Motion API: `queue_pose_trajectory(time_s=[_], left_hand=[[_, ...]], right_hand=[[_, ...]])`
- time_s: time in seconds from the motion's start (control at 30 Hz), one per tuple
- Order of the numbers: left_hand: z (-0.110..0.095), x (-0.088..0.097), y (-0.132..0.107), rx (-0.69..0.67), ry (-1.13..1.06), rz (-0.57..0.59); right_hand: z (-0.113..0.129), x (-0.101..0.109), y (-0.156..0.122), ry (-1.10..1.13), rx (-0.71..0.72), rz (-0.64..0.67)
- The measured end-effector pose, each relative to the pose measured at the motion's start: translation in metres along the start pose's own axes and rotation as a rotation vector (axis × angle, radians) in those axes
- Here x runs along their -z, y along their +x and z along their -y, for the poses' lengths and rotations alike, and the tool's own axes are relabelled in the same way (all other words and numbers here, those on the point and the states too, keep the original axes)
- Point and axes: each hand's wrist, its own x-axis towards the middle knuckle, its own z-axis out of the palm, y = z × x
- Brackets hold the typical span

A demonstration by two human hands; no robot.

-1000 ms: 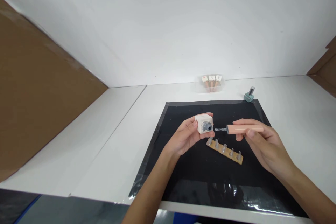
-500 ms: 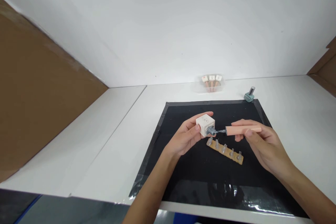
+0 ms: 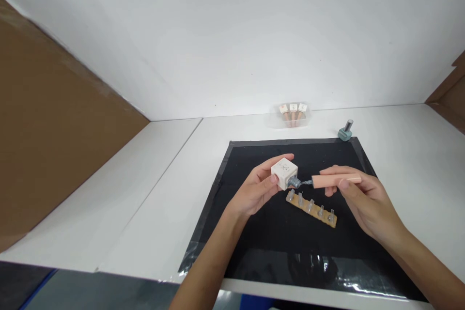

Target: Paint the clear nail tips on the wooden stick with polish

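Observation:
My left hand grips a white, cube-shaped nail polish bottle, tilted so its grey-smeared neck points right. Between the fingers and thumb of my right hand is a long peach-coloured nail polish cap, held nearly level. A thin brush coated in grey polish runs from the cap to the bottle's mouth; whether its tip is inside or just at the rim I cannot tell. Below both hands lies a tan strip bearing several clear nail tips that stand upright.
A black mat with taped edges covers part of the white table. At its far right corner stands a teal bottle with a silver cap. Against the back wall, a clear tray holds three more white bottles with peach caps.
The white bottle has turned very slightly in my left hand, its neck shifting a little. Both hands otherwise stay in place, and the strip has not moved.

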Motion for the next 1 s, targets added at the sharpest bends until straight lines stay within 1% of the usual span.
queue_pose_trajectory(time_s=[0.13,0.3,0.4,0.47,0.53,0.63,0.73,0.8,0.87,0.93,1.0], left_hand=[[0.0,0.003,0.0,-0.008,0.032,-0.005],[-0.002,0.008,0.003,-0.027,0.122,-0.081],[-0.002,0.015,0.01,-0.022,0.299,-0.165],[-0.001,0.022,0.015,0.012,0.442,-0.217],[0.002,0.029,0.019,0.062,0.561,-0.235],[0.006,0.036,0.023,0.143,0.739,-0.19],[0.009,0.04,0.024,0.196,0.921,-0.156],[0.007,0.041,0.023,0.192,0.996,-0.162],[0.004,0.043,0.022,0.177,1.06,-0.175],[0.001,0.044,0.02,0.168,1.113,-0.18],[-0.001,0.044,0.019,0.168,1.14,-0.176]], right_hand=[[0.002,-0.001,0.001,0.011,-0.007,-0.039],[0.005,-0.004,0.005,0.008,-0.006,-0.147],[0.004,-0.002,0.008,-0.018,-0.005,-0.197],[0.005,0.001,0.011,-0.045,0.001,-0.228],[0.006,0.006,0.014,-0.075,0.022,-0.239],[0.007,0.016,0.017,-0.192,0.047,-0.188],[0.001,0.03,0.009,-0.417,-0.024,-0.067],[-0.008,0.039,-0.006,-0.556,-0.077,-0.013],[-0.019,0.045,-0.025,-0.607,-0.112,0.014],[-0.029,0.045,-0.046,-0.699,-0.123,0.068],[-0.036,0.042,-0.062,-0.769,-0.144,0.102]])
